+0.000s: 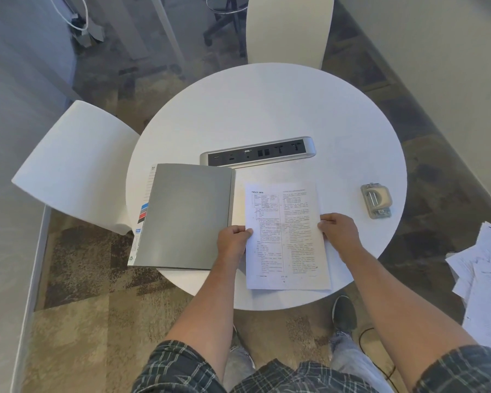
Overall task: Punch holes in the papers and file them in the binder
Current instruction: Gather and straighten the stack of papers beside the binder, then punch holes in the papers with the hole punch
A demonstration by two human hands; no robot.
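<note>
**Both hands on the printed sheets**

I see white printed paper sheets [287, 236] near the round white tabletop [267, 109] front edge. My left hand [233, 239] and right hand [339, 231] pinch their sides. The closed grey binder [186, 215] lies just left, overhanging the rim; the metal hole punch [376, 200] sits apart, right.

The loose heap of white printed papers [482, 279] runs off the right edge. The print on the white sheet [287, 236] is too small to read.
</note>
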